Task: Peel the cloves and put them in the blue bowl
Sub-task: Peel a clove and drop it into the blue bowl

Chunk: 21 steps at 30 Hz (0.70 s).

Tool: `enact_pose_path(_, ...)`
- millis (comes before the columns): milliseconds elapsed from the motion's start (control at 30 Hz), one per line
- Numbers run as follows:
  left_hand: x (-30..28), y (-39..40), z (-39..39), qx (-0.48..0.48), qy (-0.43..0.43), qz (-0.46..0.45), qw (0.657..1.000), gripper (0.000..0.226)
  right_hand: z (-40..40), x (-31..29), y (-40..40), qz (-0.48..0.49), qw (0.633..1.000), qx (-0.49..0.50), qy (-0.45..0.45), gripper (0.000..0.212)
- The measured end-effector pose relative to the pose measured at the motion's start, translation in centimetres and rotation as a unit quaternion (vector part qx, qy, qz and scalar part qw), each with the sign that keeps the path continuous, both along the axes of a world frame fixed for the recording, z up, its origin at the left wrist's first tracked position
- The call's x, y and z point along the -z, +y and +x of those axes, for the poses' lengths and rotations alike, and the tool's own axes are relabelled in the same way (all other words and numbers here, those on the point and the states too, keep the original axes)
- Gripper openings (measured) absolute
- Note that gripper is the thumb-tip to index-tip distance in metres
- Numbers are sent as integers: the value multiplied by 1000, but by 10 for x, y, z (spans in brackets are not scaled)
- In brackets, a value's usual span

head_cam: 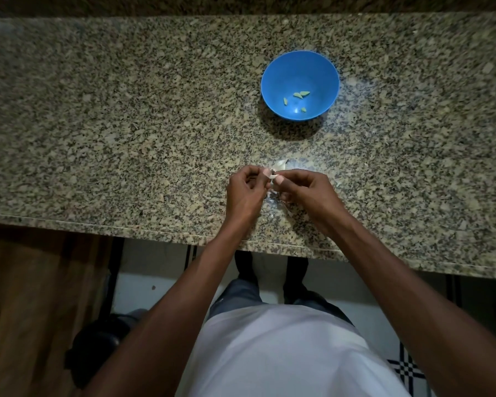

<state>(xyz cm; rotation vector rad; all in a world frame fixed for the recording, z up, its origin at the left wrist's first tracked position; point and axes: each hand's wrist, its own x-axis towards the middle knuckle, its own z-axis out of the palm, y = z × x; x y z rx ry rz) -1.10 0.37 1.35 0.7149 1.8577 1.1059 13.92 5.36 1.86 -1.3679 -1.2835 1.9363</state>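
A small pale garlic clove is pinched between the fingertips of both hands, just above the granite counter. My left hand and my right hand meet over it, fingers curled. Another pale piece of garlic lies on the counter right behind my fingertips. Farther back stands the blue bowl, holding several small peeled cloves at its bottom. Thin flakes of skin lie under my right hand.
The speckled granite counter stretches wide to the left and right, with its front edge close to my body. Below it are the tiled floor and a dark object at the lower left.
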Motion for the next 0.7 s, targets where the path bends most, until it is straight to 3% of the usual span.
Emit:
enact_pose_path(100,-1,0,8,12,58,-5,998,14,-6,1,-3,-32,997,66,31,24)
enact_pose_path(367,-1,6,10,97,218,-12,971,9,-13,5,2,109,991,46,-61,20)
enact_pose_path(533,-5,10,8,138,236,-24,962,10,-14,3,4,125,989,47,-58,10)
enact_pose_path(700,-3,10,8,116,151,-80,978,14,-14,4,3,88,995,50,-7,11)
